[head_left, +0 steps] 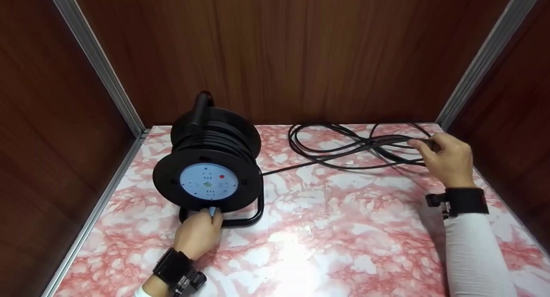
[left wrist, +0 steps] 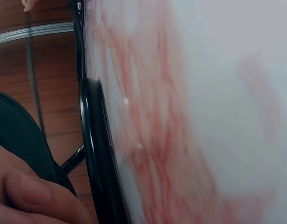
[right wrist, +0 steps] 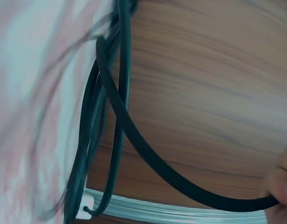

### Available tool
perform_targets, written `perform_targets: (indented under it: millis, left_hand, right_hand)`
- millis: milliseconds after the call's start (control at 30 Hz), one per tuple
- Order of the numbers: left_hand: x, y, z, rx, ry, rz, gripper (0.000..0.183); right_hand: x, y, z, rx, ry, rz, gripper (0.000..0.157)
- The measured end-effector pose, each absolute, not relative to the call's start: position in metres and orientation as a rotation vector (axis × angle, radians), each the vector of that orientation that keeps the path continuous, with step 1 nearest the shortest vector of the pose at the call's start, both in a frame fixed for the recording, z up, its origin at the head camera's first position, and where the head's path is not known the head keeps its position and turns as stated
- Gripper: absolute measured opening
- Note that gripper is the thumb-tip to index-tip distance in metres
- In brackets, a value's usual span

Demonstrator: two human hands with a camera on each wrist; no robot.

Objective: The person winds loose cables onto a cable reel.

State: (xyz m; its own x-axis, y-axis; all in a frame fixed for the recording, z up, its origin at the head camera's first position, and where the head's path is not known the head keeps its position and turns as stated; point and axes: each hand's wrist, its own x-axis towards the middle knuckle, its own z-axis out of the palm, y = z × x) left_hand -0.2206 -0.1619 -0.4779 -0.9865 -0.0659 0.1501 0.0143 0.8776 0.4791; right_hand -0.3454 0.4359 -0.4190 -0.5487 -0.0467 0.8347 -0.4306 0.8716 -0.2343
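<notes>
A black cable reel (head_left: 249, 183) stands at the left of the table, with a round light blue socket panel (head_left: 208, 182) facing me. My left hand (head_left: 197, 232) is at the reel's lower front edge, fingers curled; a small light blue piece (head_left: 212, 210) shows between them. Its exact hold is partly hidden. From the reel, black cable (head_left: 292, 169) runs right into loose loops. Over their right end, my right hand (head_left: 451, 159) pinches the cable between thumb and fingers. The right wrist view shows a single length of cable (right wrist: 169, 175) curving up to the fingertips (right wrist: 280, 184).
The reel rests on a black tube frame (head_left: 240, 222) and has a carrying handle (head_left: 199, 112) on top. Brown wood-grain panels (head_left: 300, 52) close off the back and sides, with metal strips at the corners. The table (head_left: 300, 245) has a red-and-white marbled surface.
</notes>
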Motion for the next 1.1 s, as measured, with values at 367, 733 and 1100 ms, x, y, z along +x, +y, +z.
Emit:
perform_targets:
  millis: [367,733,1100]
  left_hand:
    - [-0.214,-0.177,-0.474,0.114,-2.886,-0.702,0.049]
    - [-0.211,-0.192,-0.468,0.217,-2.873,-0.735,0.052]
    - [-0.208,-0.201,-0.460,0.205,-2.842,-0.716,0.054]
  right_hand:
    - [-0.341,0.460,-0.436,0.233,-2.597,0.841,0.042]
    - [-0.342,0.448,-0.430,0.295,-2.600,0.745,0.042]
    - [-0.340,0.449,-0.425,0.199,-2.319,0.816,0.032]
